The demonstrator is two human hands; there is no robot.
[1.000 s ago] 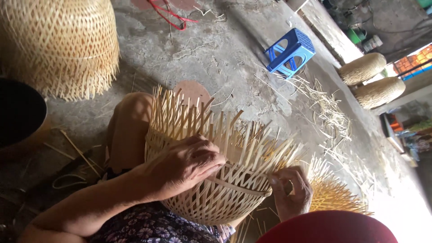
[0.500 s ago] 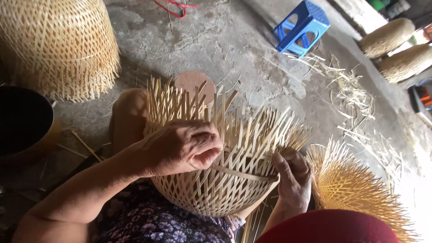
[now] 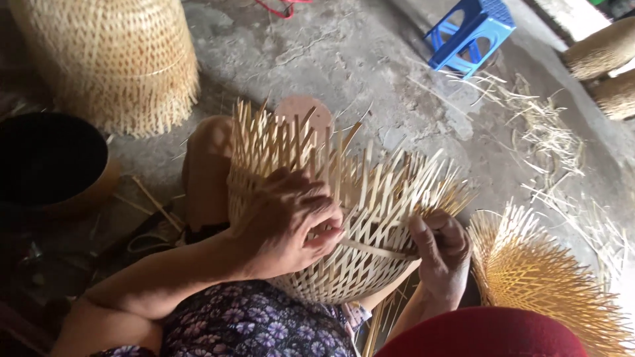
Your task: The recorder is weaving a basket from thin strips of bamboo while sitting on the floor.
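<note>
A half-woven bamboo basket (image 3: 344, 264) rests on my lap, its loose upright strips (image 3: 370, 178) fanning away from me. My left hand (image 3: 288, 221) lies over the basket's woven wall, its fingers curled on a thin flat bamboo strip (image 3: 370, 250) that runs across to the right. My right hand (image 3: 440, 248) pinches the other end of that strip against the basket's right side. My bare knee (image 3: 208, 165) shows behind the basket.
A large finished woven basket (image 3: 106, 59) stands upside down at the upper left, a dark round pot (image 3: 49, 162) below it. A blue plastic stool (image 3: 469, 33) stands at the top right. Loose bamboo scraps (image 3: 549, 139) litter the concrete floor. Another spiky woven piece (image 3: 536, 271) lies at the right.
The view has shifted down and closer. Both hands have stayed on the basket; the right hand has slid a little up its side along the strip.
</note>
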